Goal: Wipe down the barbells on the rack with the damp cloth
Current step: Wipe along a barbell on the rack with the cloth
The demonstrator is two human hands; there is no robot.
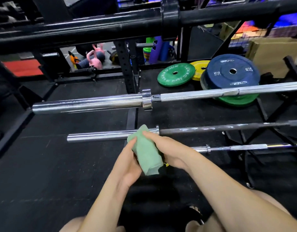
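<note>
Both hands hold the green cloth [147, 152], folded into a thick pad, in front of the rack. My left hand [127, 163] cups it from below, thumb on its left edge; my right hand [168, 148] grips the right side, fingers curled over the top. The cloth's upper end overlaps the dark bar [211, 130] at its collar; contact unclear. Chrome bar [94, 102] sits above, thin bar [245, 147] below. Plates [231, 72] lie on the floor behind.
</note>
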